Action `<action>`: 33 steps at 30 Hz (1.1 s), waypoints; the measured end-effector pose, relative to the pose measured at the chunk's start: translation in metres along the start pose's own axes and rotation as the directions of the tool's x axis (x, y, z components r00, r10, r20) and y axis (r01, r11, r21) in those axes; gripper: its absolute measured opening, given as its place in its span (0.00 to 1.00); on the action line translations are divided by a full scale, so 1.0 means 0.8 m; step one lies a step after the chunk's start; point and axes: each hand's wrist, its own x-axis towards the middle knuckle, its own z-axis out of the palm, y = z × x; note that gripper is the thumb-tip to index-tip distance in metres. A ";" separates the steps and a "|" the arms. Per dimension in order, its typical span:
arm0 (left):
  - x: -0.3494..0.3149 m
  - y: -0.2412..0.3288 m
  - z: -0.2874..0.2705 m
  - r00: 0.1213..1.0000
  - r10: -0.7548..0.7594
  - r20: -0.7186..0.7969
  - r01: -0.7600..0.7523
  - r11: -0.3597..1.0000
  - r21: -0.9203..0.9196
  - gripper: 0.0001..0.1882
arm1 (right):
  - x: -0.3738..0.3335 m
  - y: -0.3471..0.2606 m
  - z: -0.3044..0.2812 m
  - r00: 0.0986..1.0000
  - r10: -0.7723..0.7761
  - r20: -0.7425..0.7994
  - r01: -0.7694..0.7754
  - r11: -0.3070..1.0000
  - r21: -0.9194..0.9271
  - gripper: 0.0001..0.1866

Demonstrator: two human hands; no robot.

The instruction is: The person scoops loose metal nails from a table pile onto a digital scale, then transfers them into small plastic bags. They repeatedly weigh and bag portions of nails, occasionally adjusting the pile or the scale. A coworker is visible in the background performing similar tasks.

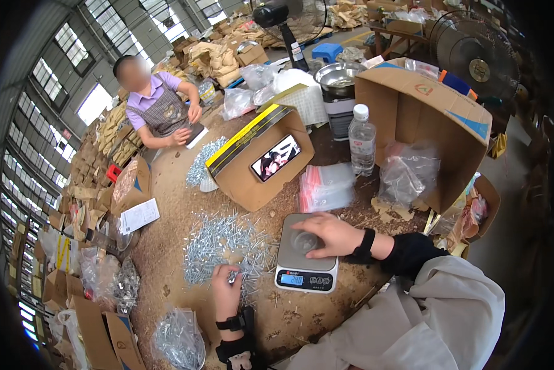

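Note:
A digital scale [289,262] with a grey pan and a lit display stands in front of me. On its pan sits a small clear round cup [304,242], and my right hand [332,234] has its fingers around the cup's rim. Just left of the scale, a loose pile of long silver screws [218,243] spreads over the table. My left hand [225,285] is at the near edge of this pile, its fingers curled closed on a few screws whose shiny ends show at the fingertips.
Beyond the screws, a cardboard box [246,179] props up a phone [277,158] playing video. Clear zip bags [326,188], a water bottle [362,142] and a large open carton [425,111] stand to the right. A bag of screws [178,339] lies near left. Across the table sits another person [160,105].

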 end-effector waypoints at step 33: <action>-0.021 0.068 0.005 0.887 -0.015 -0.461 -0.127 0.953 -0.274 0.04 | 0.019 -0.046 -0.002 0.993 -0.080 0.084 0.092 0.983 -0.158 0.40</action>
